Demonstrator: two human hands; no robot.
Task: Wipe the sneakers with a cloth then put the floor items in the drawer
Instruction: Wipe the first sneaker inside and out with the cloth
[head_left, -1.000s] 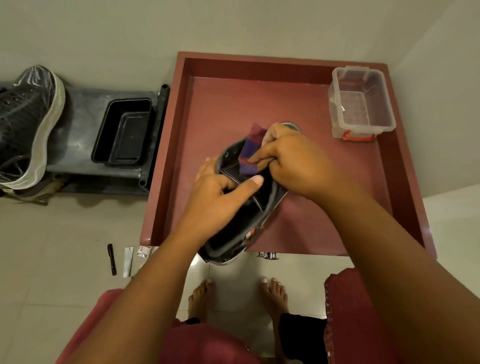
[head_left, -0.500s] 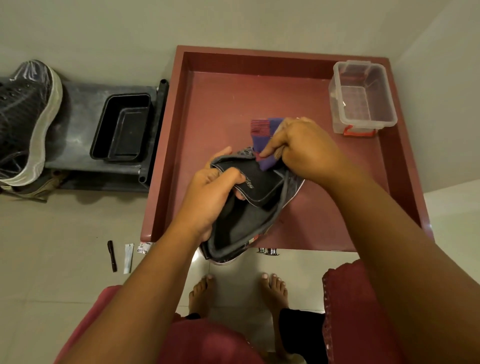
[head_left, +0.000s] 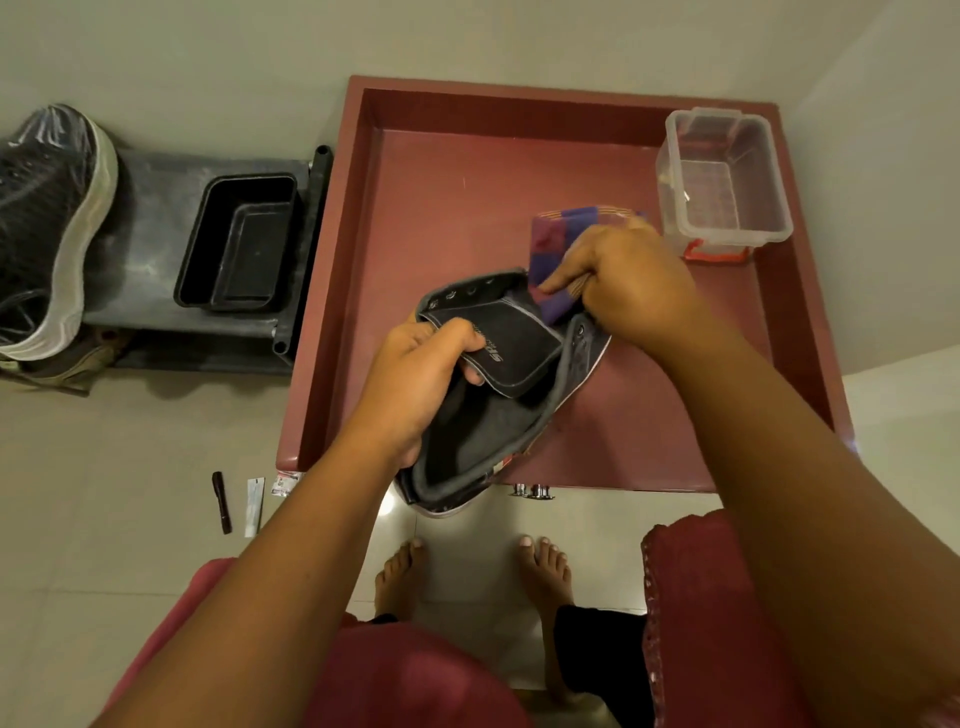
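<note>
Landmark: open red drawer (head_left: 332, 291). Sneakers seen: two. One black sneaker (head_left: 47, 228), plastic-wrapped, stands on the dark rack (head_left: 150, 249) left of the drawer, cut off by the frame edge; a black tray (head_left: 239, 244) sits on the same rack, nearer the drawer. Floor items by the drawer's front left corner: three, namely a dark pen (head_left: 222, 502), a white tube (head_left: 254, 507) and a small packet (head_left: 285, 483), its print unreadable. Second sneaker, grey (head_left: 483, 426), is held over the drawer's front edge, long axis diagonal, opening up, toe end hidden behind the right hand. Left hand (head_left: 415, 389) clamped on its tongue. Right hand (head_left: 623, 291) pinches the purple-red cloth (head_left: 561, 234) at the lace area. One clear box (head_left: 722, 182) in the drawer's far right corner.
</note>
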